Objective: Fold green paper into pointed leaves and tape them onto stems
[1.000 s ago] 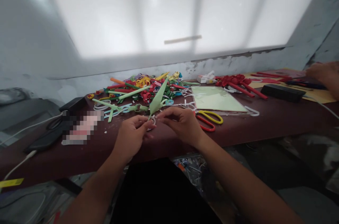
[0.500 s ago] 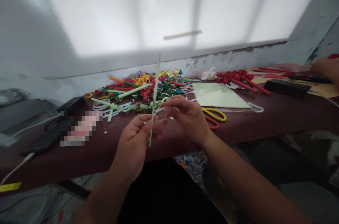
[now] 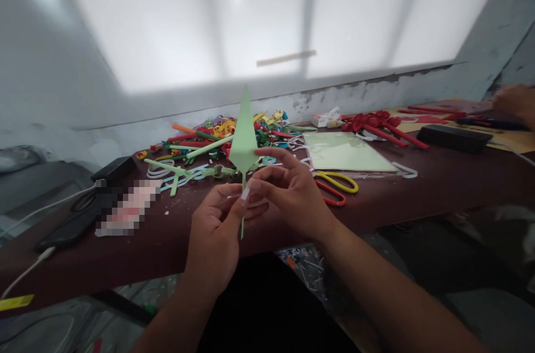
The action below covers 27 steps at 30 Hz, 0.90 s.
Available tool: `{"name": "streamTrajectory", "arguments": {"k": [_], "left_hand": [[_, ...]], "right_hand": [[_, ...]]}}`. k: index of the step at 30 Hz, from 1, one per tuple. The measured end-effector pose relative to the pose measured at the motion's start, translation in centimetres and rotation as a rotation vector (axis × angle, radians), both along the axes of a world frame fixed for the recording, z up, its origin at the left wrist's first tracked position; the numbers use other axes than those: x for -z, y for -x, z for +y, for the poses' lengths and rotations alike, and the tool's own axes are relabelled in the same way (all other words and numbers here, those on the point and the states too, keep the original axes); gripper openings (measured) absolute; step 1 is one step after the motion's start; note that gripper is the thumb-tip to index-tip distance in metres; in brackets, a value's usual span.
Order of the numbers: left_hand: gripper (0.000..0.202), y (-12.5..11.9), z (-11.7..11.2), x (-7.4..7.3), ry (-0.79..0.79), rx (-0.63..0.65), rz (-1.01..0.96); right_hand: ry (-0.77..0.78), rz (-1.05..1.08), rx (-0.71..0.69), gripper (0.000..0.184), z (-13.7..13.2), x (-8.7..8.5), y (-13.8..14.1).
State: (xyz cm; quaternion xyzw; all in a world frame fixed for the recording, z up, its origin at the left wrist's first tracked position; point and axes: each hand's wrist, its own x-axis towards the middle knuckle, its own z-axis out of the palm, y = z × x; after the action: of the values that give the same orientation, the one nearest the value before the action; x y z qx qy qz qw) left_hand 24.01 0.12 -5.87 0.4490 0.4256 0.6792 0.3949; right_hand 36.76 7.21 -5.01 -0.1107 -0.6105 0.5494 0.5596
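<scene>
A pale green pointed paper piece (image 3: 243,141), shaped like a leaf with a narrow stem, stands upright with its broad face toward me. My left hand (image 3: 217,219) pinches the stem between thumb and fingers, and the stem's end pokes out below. At the leaf's base, my right hand (image 3: 288,186) has thumb and index finger pinched on a small white strip (image 3: 245,194), which lies against the stem and my left thumb. Whether that strip is tape cannot be made out. Behind the leaf is a pile of coloured paper strips (image 3: 209,138).
Scissors (image 3: 338,181) with yellow and red handles lie right of my hands, near pale green paper sheets (image 3: 351,151). Red paper flowers (image 3: 371,121) and a black box (image 3: 453,137) are further right. Another person's hand (image 3: 516,103) is at the right edge. A cable-connected black device (image 3: 67,228) lies left.
The green paper leaf has turned from edge-on to face me. My right hand has moved left and down to the stem, bringing the white strip against it.
</scene>
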Motion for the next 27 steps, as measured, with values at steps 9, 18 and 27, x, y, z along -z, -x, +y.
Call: {"name": "streamTrajectory", "arguments": {"k": [9,18,27], "left_hand": [[0.028,0.1,-0.22,0.16,-0.036,-0.052,0.042],[0.027,-0.18,-0.31,0.05,-0.083,-0.122,0.046],[0.024,-0.32,-0.2,0.03,-0.093,-0.135,0.038]], "right_hand": [[0.008,0.1,0.077,0.051,-0.89,-0.47,0.81],[-0.171,-0.026,0.267,0.044,-0.89,-0.02,0.83],[-0.355,-0.057,0.338,0.045,-1.0,-0.25,0.61]]}}
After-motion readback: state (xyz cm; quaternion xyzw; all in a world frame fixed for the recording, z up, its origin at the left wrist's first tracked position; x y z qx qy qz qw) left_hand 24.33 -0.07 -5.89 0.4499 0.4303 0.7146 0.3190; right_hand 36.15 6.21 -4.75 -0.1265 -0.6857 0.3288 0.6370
